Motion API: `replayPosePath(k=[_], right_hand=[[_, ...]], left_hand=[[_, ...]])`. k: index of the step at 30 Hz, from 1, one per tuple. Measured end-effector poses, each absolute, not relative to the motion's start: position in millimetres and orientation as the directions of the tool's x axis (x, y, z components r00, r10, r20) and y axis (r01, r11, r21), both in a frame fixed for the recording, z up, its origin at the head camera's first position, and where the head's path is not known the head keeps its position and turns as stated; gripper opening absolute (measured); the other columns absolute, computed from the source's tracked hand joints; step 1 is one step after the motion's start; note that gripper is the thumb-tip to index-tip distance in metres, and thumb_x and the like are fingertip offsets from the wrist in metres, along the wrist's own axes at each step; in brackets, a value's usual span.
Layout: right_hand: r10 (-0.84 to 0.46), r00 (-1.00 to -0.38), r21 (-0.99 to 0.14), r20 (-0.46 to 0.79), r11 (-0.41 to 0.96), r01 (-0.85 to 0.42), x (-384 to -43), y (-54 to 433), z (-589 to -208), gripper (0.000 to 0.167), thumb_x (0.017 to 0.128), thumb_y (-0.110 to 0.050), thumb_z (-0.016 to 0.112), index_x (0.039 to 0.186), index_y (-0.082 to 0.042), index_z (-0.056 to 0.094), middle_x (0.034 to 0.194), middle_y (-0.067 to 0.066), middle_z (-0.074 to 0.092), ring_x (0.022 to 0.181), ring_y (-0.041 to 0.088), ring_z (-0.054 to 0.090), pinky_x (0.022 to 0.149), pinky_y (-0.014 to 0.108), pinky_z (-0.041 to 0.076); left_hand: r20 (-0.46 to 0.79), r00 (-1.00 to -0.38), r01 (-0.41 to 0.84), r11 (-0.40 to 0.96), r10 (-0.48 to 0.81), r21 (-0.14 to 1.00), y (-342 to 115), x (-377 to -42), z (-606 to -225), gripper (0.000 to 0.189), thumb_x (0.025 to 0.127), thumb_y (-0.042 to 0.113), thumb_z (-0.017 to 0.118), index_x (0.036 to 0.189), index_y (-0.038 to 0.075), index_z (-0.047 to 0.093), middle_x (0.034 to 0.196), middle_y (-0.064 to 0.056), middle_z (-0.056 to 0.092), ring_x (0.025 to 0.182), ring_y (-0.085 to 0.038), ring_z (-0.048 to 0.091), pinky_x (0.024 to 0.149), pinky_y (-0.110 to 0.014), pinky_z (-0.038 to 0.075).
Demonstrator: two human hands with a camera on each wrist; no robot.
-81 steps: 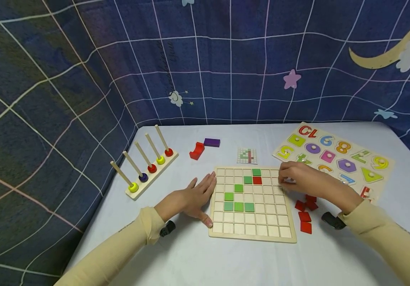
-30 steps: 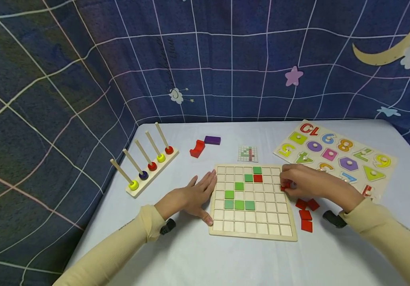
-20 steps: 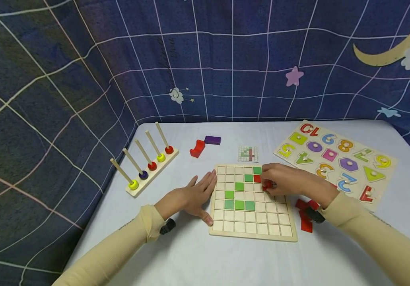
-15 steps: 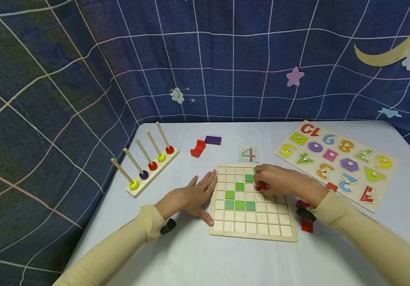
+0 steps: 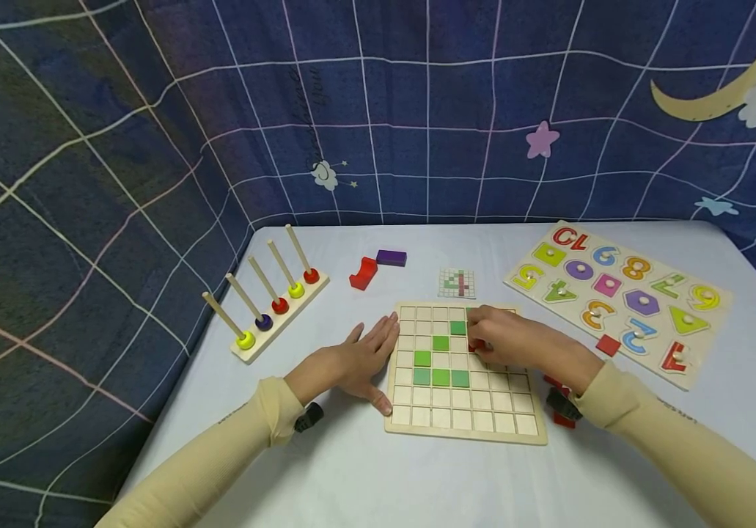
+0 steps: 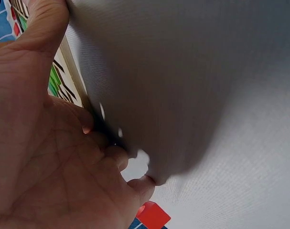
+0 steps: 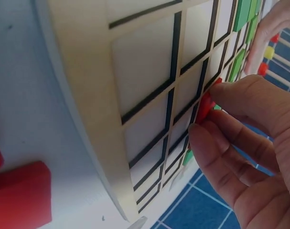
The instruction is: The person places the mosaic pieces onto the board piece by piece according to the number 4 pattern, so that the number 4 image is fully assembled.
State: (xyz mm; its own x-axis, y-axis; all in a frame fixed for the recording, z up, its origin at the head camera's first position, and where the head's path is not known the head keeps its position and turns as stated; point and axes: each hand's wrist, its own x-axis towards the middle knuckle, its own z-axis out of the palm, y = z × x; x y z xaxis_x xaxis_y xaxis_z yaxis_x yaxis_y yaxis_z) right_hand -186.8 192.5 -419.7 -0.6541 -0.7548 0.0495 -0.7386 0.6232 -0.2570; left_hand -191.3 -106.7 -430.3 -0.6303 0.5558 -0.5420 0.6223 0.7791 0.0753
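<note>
A wooden grid board lies on the white table with several green tiles in its cells. My left hand rests flat with spread fingers along the board's left edge and holds nothing. Over the board's upper right part, my right hand pinches a red tile between thumb and fingers, low at the cells. The fingers hide the cells beneath them, and in the head view the tile is mostly covered. Several loose red tiles lie right of the board, partly behind my right wrist.
Behind the board lies a small pattern card. A number puzzle board sits at the right, with one red tile by its near edge. At the left stand a peg rack, a red block and a purple block.
My right hand has gone left from the board's right edge to the upper right cells, carrying the red tile. Its shift uncovers another red tile by the number puzzle. My left hand stays put.
</note>
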Motion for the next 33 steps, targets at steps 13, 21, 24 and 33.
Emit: replayPosePath(k=[13,21,24,33], right_hand=[[-0.771,-0.631,-0.276,0.084,0.590,-0.758,-185.0,196.3,-419.3,0.019,0.087,0.003,0.081,0.078,-0.011,0.072,0.088,0.000,0.060,0.084,0.012,0.051,0.072,0.026,0.046],[-0.807,-0.571,-0.261,0.152,0.525,-0.810,-183.0,202.3,-418.8,0.016,0.087,0.005,0.080,0.083,-0.009,0.075,0.089,0.002,0.064,0.083,0.011,0.052,0.073,0.028,0.050],[-0.799,-0.582,-0.258,0.153,0.536,-0.804,-179.9,206.9,-416.8,0.012,0.088,0.004,0.080,0.089,-0.008,0.078,0.093,0.003,0.067,0.086,0.013,0.055,0.074,0.030,0.055],[-0.755,-0.650,-0.266,0.084,0.611,-0.745,-170.8,231.3,-406.3,0.010,0.089,-0.001,0.082,0.092,-0.009,0.078,0.092,-0.002,0.066,0.084,0.008,0.055,0.075,0.028,0.058]], left_hand=[[-0.549,-0.632,0.622,0.781,0.547,0.061,-105.1,-190.0,-425.6,0.145,0.079,0.076,0.078,0.171,0.006,-0.010,0.180,-0.011,-0.021,0.170,-0.025,-0.013,0.138,-0.054,0.004],[-0.552,-0.631,0.618,0.783,0.545,0.067,-105.3,-188.9,-425.8,0.144,0.080,0.075,0.078,0.172,0.007,-0.010,0.181,-0.009,-0.021,0.170,-0.025,-0.013,0.139,-0.053,0.004],[-0.550,-0.627,0.620,0.781,0.552,0.077,-106.3,-189.3,-428.9,0.145,0.080,0.077,0.077,0.171,0.007,-0.011,0.180,-0.010,-0.022,0.170,-0.026,-0.014,0.139,-0.054,0.004],[-0.563,-0.625,0.619,0.782,0.542,0.065,-104.1,-188.1,-421.1,0.143,0.082,0.073,0.079,0.172,0.007,-0.010,0.181,-0.009,-0.021,0.170,-0.026,-0.013,0.139,-0.053,0.006]])
